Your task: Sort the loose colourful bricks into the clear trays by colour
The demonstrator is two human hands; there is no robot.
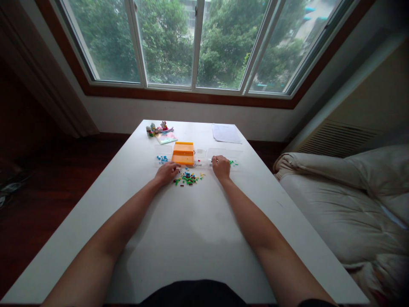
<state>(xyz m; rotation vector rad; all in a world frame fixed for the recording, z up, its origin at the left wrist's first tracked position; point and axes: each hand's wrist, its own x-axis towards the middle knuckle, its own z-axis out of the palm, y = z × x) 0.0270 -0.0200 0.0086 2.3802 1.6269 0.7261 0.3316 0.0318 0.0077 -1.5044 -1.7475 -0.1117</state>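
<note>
The work surface is a white table (pixel 191 238) standing before a sliding window (pixel 166 47), with foliage visible outside. A loose pile of small bricks (pixel 189 179), mostly green, blue, yellow and dark brown, lies on the tabletop between the two hands, slightly nearer the person than either hand. The left hand (pixel 166 172) is palm down at the left edge of the pile, its fingers extended toward the near left corner of an orange case (pixel 183 158); whether those fingers grasp a brick or are free cannot be determined at this size. The right hand (pixel 221 167) is to the right of the pile, at the near left part of a clear right tray (pixel 225 152). Its fingers are curled inward with the tips close together; whether anything is pinched between them cannot be told. Green bricks (pixel 233 163) lie in the right tray, just beside the right hand. The orange case stands open beyond the pile, showing two sections, one behind the other. To its left is a clear left tray (pixel 163 149) containing blue bricks (pixel 162 159). Between the orange case and the right hand, a small red piece (pixel 199 160) is noted. At the far left of the table are small assembled figures (pixel 152 130) and a pale, iridescent card (pixel 166 137); at the far right lies white paper (pixel 226 133). A cushioned sofa (pixel 329 204) stands on the right.
</note>
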